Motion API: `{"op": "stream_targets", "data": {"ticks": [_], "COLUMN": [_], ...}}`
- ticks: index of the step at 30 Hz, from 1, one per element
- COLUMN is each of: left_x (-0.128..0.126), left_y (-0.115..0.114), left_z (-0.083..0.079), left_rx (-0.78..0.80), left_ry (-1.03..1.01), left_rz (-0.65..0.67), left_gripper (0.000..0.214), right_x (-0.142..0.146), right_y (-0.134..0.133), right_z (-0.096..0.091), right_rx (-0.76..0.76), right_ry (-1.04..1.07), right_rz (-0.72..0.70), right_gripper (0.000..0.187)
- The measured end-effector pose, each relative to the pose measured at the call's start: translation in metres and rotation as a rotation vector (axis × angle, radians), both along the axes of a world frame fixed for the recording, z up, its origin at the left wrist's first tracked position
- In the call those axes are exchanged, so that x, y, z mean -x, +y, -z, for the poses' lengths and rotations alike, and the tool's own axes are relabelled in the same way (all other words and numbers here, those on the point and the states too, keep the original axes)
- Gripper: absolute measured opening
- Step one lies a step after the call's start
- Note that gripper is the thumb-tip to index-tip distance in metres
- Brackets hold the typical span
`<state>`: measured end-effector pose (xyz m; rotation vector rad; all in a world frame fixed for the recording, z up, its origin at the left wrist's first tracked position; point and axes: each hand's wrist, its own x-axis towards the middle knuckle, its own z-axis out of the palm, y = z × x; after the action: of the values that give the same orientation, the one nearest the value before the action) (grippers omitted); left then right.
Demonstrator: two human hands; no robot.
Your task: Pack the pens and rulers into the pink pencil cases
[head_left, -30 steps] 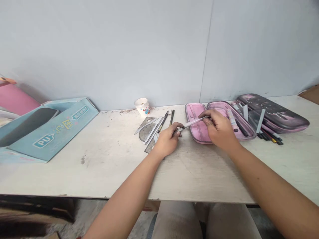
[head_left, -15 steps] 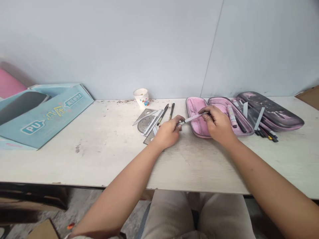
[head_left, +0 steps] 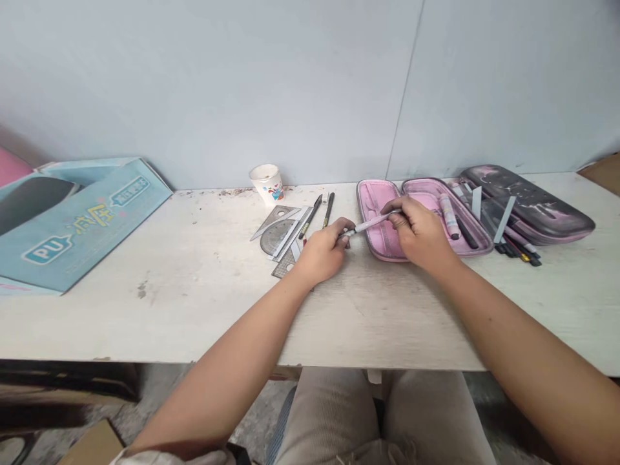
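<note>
1. Nearest, ribbed beige trousers [head_left: 329, 413] show below the front edge of the white table [head_left: 145, 323]. The person sits close in, with both forearms reaching over that edge, which brings the hands together in front of the body.
2. The left hand [head_left: 322, 253] has its thumb and fingers pressed together, pinching the narrow end of the pen. The right hand [head_left: 420, 234] pinches the other end between thumb and forefinger, its remaining fingers curled in. Gripping from both ends seems to keep the pen steady between them.
3. The pen [head_left: 372, 223], white and pink, is held off the table, slanting up to the right over the rim of the case.
4. The pink pencil case [head_left: 361, 200] lies open, probably so its contents stay within reach. A pink-and-white tube [head_left: 449, 216] and a black pen [head_left: 465, 234] lie in it, and its dark marbled lid [head_left: 527, 200] sits behind them.
5. Left of the hands lie a protractor [head_left: 274, 237] and set squares [head_left: 276, 216], with two black pens [head_left: 317, 212] beside them.
6. Farther back stand a paper cup [head_left: 266, 183] and a blue box [head_left: 82, 226], both near the pale wall [head_left: 242, 84].
</note>
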<state>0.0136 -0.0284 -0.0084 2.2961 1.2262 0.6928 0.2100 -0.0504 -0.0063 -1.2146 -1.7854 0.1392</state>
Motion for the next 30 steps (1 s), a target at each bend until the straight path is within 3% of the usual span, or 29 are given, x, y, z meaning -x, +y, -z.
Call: {"op": "stream_targets", "data": {"ticks": [9, 13, 16, 22, 25, 28, 30], "left_x": [0.0009, 0.0008, 0.0015, 0.0022, 0.0024, 0.0037, 0.0051], "left_y": [-0.003, -0.0064, -0.0081, -0.0078, -0.0085, -0.0091, -0.0089], "left_z": [-0.0009, -0.0024, -0.0045, -0.007, -0.0075, -0.008, -0.0085], "left_rx": [-0.012, -0.032, -0.053, -0.077, -0.063, -0.067, -0.079], "left_ry": [-0.027, -0.048, -0.036, -0.019, -0.023, -0.023, -0.021], "left_rz": [-0.039, -0.024, -0.029, -0.036, -0.022, -0.008, -0.01], "left_gripper": [0.026, 0.028, 0.03, 0.021, 0.02, 0.02, 0.021], "right_x": [0.0009, 0.002, 0.0025, 0.0012, 0.0007, 0.0017, 0.0029], "right_y": [-0.0049, -0.0077, -0.006, -0.0006, -0.0035, -0.0066, -0.0066], "right_z": [-0.0039, -0.0054, -0.0025, 0.0018, -0.0008, -0.003, -0.0028], "right_rx": [0.068, 0.144, 0.201, 0.099, 0.147, 0.231, 0.235], "right_ry": [-0.01, -0.064, -0.102, -0.053, -0.032, -0.036, 0.021], "right_rz": [0.058, 0.13, 0.09, -0.039, -0.012, 0.076, 0.05], "right_gripper": [0.015, 0.041, 0.05, 0.015, 0.016, 0.036, 0.033]}}
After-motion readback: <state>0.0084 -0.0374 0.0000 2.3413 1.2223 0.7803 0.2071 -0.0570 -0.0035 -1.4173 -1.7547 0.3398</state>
